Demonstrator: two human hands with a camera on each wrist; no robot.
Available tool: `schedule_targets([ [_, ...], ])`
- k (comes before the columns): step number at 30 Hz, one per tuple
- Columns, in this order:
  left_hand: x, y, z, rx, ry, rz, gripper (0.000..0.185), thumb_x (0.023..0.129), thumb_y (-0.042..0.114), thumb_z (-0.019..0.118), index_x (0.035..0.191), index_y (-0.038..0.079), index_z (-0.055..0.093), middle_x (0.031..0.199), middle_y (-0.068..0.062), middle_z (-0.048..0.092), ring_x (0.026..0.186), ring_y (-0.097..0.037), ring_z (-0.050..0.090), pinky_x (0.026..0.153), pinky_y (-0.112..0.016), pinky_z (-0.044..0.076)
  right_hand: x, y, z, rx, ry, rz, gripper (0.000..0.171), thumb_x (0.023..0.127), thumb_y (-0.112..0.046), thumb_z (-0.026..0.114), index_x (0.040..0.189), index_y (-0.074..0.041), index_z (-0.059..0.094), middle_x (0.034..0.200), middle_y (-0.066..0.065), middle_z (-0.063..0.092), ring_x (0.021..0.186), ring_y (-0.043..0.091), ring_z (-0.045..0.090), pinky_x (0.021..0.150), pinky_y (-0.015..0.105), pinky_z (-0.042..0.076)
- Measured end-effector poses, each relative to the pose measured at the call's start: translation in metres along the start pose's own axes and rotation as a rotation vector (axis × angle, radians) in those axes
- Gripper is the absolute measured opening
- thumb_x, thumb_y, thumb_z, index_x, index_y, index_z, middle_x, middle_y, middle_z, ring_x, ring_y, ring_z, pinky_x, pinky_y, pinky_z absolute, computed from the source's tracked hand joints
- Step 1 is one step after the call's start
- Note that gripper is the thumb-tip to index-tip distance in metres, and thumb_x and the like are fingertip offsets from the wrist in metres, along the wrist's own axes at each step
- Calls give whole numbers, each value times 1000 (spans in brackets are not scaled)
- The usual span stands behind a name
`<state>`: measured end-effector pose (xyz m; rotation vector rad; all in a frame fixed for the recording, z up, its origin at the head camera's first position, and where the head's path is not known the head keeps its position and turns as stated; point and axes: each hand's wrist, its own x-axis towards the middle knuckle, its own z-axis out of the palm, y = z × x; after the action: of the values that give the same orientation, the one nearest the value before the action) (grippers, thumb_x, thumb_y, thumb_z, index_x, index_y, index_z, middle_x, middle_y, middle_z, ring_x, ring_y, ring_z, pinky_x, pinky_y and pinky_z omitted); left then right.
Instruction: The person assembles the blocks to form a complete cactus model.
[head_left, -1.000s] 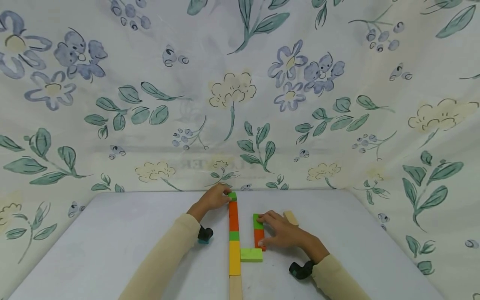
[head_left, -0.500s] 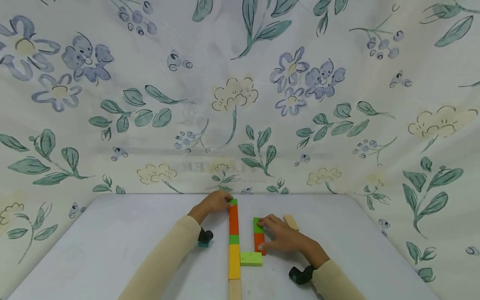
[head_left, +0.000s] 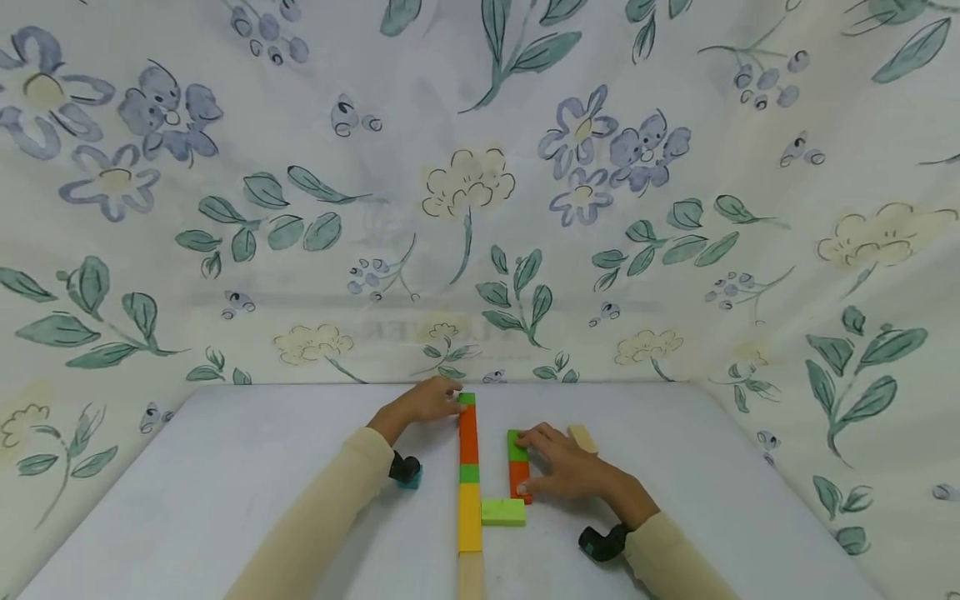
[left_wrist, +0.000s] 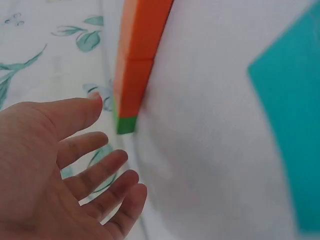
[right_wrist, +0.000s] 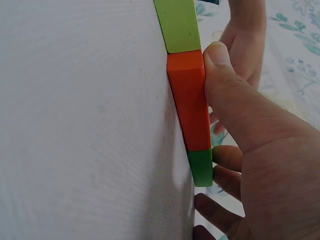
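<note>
A long row of blocks runs away from me: wood [head_left: 471, 575], yellow [head_left: 469, 517], green [head_left: 468, 473], orange [head_left: 468, 433] and a small green end block [head_left: 466, 398]. My left hand [head_left: 442, 400] lies open beside that end block. In the left wrist view its thumb tip almost touches the green end block [left_wrist: 126, 124]. My right hand [head_left: 536, 462] presses against the right side of a short row of a green block [head_left: 516, 446] and an orange block [head_left: 519, 482]. My thumb [right_wrist: 215, 55] lies along the orange block [right_wrist: 190, 110], with my fingers by the green block [right_wrist: 201, 167].
A light green block [head_left: 502, 511] lies crosswise between the two rows. A wooden block [head_left: 581, 437] sits just beyond my right hand. The white table [head_left: 225, 483] ends at a draped floral cloth [head_left: 465, 208]. A teal shape [left_wrist: 290, 150] shows beside my left wrist.
My left hand's fingers have eased off the small green end block and now lie beside it. The right hand stays against the short row.
</note>
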<state>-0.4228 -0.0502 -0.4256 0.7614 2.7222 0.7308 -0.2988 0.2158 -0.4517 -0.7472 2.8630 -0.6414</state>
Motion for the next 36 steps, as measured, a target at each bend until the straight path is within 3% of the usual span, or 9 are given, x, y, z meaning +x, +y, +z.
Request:
schedule_targets([
  [9,-26,6,-30,35,-16,49,38,91,29,58,125,11,58,119,-6,61,109,-21,55,94,-39,47,1,-1,-2,15,9,11,70,74,-63,63,130,-25,46,138,-5,40,129,17,38,106,46,38],
  [18,-77,4,-41,63,-51,89,28,89,27,62,113,14,65,107,2,62,98,-14,57,86,-31,51,2,-2,-3,-2,18,-30,70,75,-61,63,131,-22,46,136,-3,41,128,18,39,106,47,37],
  [27,-116,-1,-46,43,-92,35,25,87,24,65,111,16,65,111,0,62,104,-19,55,89,-35,50,-1,3,-3,9,42,-37,71,74,-63,62,130,-23,46,137,-4,40,128,19,39,105,47,38],
  [33,-138,-13,-43,50,-130,-72,27,83,26,69,109,21,65,109,1,59,104,-20,56,87,-36,51,0,2,-1,18,35,-40,71,74,-63,63,130,-22,46,137,-3,41,129,20,39,105,48,38],
  [36,-149,-19,-41,51,-152,-78,30,80,24,72,110,22,65,111,2,58,103,-19,55,88,-39,50,1,-1,0,23,25,-34,71,74,-61,64,131,-22,46,138,-2,41,130,21,38,105,49,37],
])
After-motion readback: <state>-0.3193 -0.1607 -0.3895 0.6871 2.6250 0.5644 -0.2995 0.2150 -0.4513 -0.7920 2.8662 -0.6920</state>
